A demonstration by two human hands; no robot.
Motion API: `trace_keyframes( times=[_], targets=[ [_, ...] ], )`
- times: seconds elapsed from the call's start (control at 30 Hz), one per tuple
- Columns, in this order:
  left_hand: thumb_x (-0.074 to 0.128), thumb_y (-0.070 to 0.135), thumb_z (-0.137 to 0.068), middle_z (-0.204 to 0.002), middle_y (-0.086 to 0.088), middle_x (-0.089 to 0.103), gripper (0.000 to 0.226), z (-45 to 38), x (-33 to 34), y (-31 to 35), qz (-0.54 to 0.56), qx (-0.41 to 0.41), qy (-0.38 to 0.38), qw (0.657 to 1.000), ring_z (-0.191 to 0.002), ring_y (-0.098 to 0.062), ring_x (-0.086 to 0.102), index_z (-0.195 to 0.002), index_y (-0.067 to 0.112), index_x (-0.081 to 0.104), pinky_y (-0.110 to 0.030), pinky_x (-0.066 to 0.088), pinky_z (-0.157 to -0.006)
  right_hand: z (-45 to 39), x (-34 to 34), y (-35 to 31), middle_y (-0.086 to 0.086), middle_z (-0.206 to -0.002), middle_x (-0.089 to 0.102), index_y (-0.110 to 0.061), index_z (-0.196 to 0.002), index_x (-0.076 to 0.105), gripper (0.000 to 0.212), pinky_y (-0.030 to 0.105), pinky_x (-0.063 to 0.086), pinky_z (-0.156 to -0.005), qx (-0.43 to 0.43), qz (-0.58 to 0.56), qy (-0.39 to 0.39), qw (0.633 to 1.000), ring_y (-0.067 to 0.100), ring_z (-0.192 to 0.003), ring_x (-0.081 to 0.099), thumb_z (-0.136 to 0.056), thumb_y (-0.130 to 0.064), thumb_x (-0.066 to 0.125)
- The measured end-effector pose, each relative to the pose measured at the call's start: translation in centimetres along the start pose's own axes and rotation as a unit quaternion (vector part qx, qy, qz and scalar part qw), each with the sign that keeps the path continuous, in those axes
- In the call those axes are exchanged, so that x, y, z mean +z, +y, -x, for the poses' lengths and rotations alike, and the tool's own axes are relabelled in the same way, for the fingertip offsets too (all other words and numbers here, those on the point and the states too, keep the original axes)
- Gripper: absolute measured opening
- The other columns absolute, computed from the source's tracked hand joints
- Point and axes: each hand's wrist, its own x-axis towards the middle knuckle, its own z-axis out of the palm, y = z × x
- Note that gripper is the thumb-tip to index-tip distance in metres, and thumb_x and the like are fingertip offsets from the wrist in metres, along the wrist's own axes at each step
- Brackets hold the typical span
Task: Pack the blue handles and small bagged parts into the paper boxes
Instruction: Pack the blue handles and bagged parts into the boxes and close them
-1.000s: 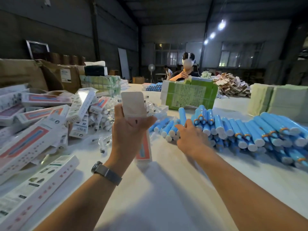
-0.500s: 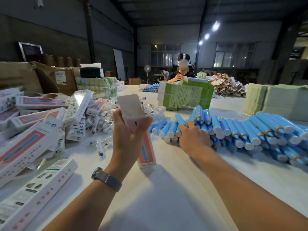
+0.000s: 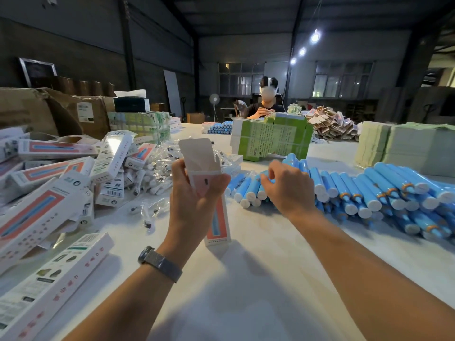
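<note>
1. Box (image 3: 216, 222) held upright in the left hand (image 3: 194, 193), its lower end resting on the white table (image 3: 246, 291) and its top flap standing open, which I take to be so a handle can drop straight in from above.
2. Left hand: fingers and thumb wrapped around the box's upper part, a firm hold just below the open mouth.
3. Right hand (image 3: 285, 185), to the right of the box: fingers curled down onto the near end of the pile of blue handles (image 3: 369, 193). It seems to be picking one out, though whether it has one gripped I cannot tell.
4. Blue handles lie heaped right of the box, within easy reach.
5. Small bagged parts (image 3: 152, 173) lie in a loose heap left of the box; filled or folded boxes (image 3: 49, 205) are piled further left.
</note>
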Motion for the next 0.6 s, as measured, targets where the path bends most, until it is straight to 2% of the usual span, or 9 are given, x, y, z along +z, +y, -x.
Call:
trace_keyframes(
  times=[0.1,0.17,0.23,0.3,0.4,0.5,0.53,0.6],
  targets=[
    [0.070,0.053,-0.069,-0.085,0.033,0.060,0.057,0.2,0.1,0.1,0.001,0.001,-0.008,1.000,-0.074,0.004,0.062,-0.108,0.023,0.039,-0.018,0.055,-0.065,-0.8,-1.0,0.6,0.007,-0.050,0.047,-0.010,-0.066,0.055,0.023,0.025,0.025,-0.049,0.017,-0.008,0.051,0.999,0.032,-0.046,0.051,-0.085,-0.015,0.068],
    [0.073,0.049,-0.070,-0.086,0.032,0.061,0.060,0.2,0.2,0.1,0.003,-0.002,-0.016,1.000,-0.075,0.004,0.063,-0.109,0.019,0.039,-0.018,0.055,-0.065,-1.4,-1.8,0.8,0.006,-0.049,0.047,-0.010,-0.066,0.055,0.023,0.024,0.022,-0.049,0.017,-0.032,0.077,0.996,0.030,-0.045,0.048,-0.086,-0.012,0.066],
    [0.078,0.041,-0.072,-0.087,0.032,0.063,0.058,0.3,0.3,0.1,0.005,0.000,-0.028,1.000,-0.075,0.004,0.064,-0.109,0.021,0.039,-0.017,0.055,-0.065,-2.3,-3.1,0.3,0.002,-0.051,0.047,-0.012,-0.066,0.053,0.022,0.022,0.025,-0.046,0.005,-0.096,0.111,0.989,0.025,-0.043,0.045,-0.085,-0.007,0.064],
    [0.078,0.043,-0.071,-0.091,0.024,0.066,0.058,0.5,0.3,0.1,0.002,0.000,-0.036,0.999,-0.078,0.000,0.067,-0.110,0.028,0.038,-0.021,0.057,-0.067,-3.5,-4.9,-0.9,-0.004,-0.052,0.043,-0.016,-0.066,0.050,0.023,0.010,0.026,-0.047,0.008,-0.190,0.162,0.968,0.011,-0.044,0.037,-0.080,-0.003,0.063],
    [0.074,0.044,-0.074,-0.099,0.011,0.068,0.060,1.1,0.2,0.1,-0.050,0.016,-0.061,0.997,-0.083,-0.008,0.072,-0.115,0.031,0.032,-0.035,0.062,-0.067,-5.6,-8.6,-3.0,-0.013,-0.055,0.039,-0.025,-0.064,0.042,0.032,0.009,0.029,-0.050,0.055,-0.359,0.227,0.904,0.001,-0.048,0.036,-0.072,-0.004,0.064],
    [0.077,0.033,-0.082,-0.096,0.027,0.068,0.058,1.2,0.1,-0.3,-0.092,0.033,-0.067,0.993,-0.084,-0.003,0.071,-0.115,0.035,0.028,-0.041,0.062,-0.070,-6.8,-12.2,-4.5,-0.018,-0.053,0.040,-0.025,-0.066,0.041,0.033,0.015,0.035,-0.052,0.078,-0.510,0.264,0.815,-0.002,-0.049,0.036,-0.066,-0.002,0.065],
    [0.076,0.033,-0.084,-0.095,0.032,0.066,0.057,1.2,0.0,-0.4,-0.096,0.034,-0.067,0.993,-0.085,-0.002,0.070,-0.114,0.038,0.027,-0.042,0.062,-0.071,-7.0,-13.1,-4.7,-0.020,-0.052,0.041,-0.024,-0.066,0.041,0.033,0.017,0.037,-0.052,0.080,-0.536,0.271,0.796,-0.002,-0.050,0.037,-0.066,-0.001,0.064],
    [0.072,0.041,-0.083,-0.094,0.028,0.067,0.055,1.2,0.0,-0.5,-0.102,0.031,-0.066,0.992,-0.084,-0.003,0.071,-0.113,0.045,0.026,-0.044,0.062,-0.071,-7.0,-14.3,-4.9,-0.019,-0.052,0.041,-0.023,-0.065,0.041,0.032,0.022,0.040,-0.053,0.082,-0.563,0.280,0.773,0.002,-0.050,0.038,-0.066,0.001,0.063]
  ],
)
